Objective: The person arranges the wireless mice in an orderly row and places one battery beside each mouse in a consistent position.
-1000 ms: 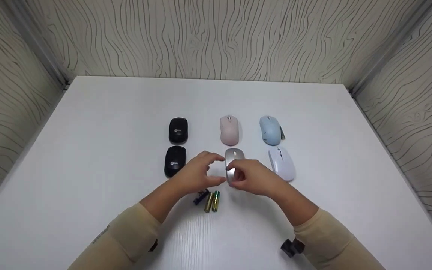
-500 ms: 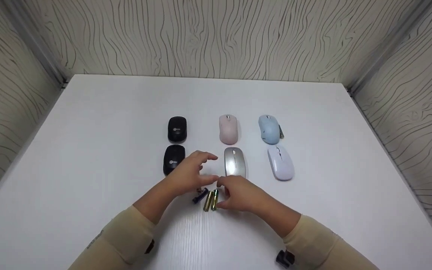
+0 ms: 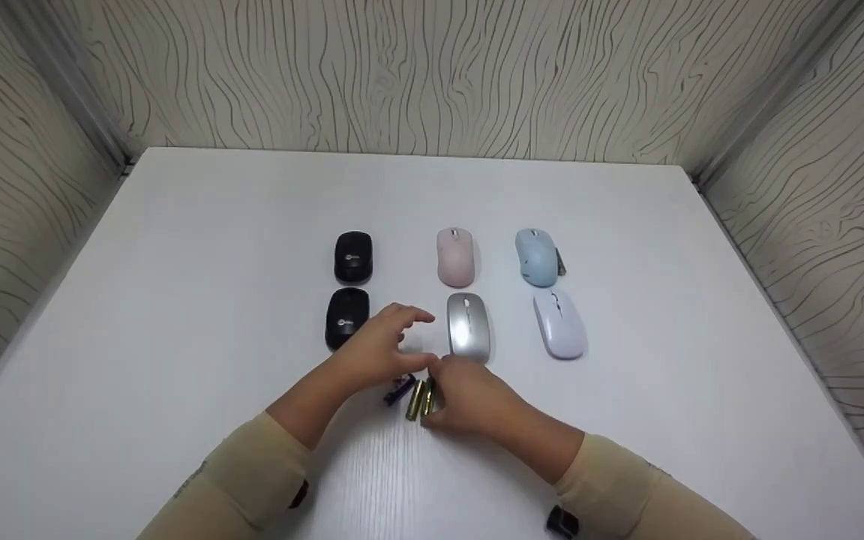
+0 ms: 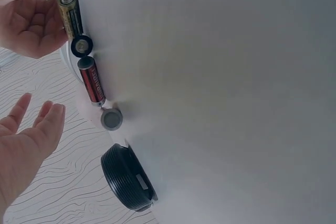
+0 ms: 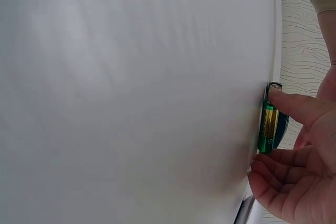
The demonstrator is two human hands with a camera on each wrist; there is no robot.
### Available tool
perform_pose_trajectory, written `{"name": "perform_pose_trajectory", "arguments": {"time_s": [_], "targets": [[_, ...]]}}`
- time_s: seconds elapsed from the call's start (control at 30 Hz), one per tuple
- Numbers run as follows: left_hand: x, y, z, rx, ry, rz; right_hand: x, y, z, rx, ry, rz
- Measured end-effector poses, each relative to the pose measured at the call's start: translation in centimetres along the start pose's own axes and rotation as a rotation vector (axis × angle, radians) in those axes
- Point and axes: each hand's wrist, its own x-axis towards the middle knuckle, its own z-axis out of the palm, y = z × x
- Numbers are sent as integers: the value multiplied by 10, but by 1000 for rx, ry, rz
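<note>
Green battery [image 5: 269, 125] runs lengthwise near to far, right hand [image 3: 471, 394] pinching it, left hand [image 3: 376, 349] spread

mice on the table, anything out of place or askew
A dark, narrow item lies at the right edge of the light blue plastic mouse, away from the gold-and-green cylindrical batteries; too small to identify, it looks stray. The white plastic mouse sits slantwise beside the straighter silver-grey mouse. No spill or damage shows.

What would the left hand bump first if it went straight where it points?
Probably the silver mouse, just ahead of the left hand in the head view. Its thumb could touch the right hand first, though: they look very close. Depth is hard to judge.
</note>
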Motion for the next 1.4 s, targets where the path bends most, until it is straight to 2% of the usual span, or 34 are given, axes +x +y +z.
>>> {"name": "perform_pose_trajectory", "arguments": {"time_s": [0.23, 0.4, 0.7, 1.0, 1.23, 1.4], "targets": [[0, -1, 0, 2, 0, 4, 0, 1, 0, -28, -21, 17], [-1, -1, 0, -5, 4, -3, 0, 4, -3, -3, -56, 33], [-2, -2, -4, -17, -8, -48, -3, 8, -8, 63, -69, 23], [-2, -1, -7, -11, -4, -98, -10, 7, -29, 124, -30, 16], [-2, 1, -6, -7, -23, -129, -10, 7, -36, 133, -45, 53], [-1, 1, -6, -3, -22, -133, -9, 12, -41, 162, -17, 53]]}}
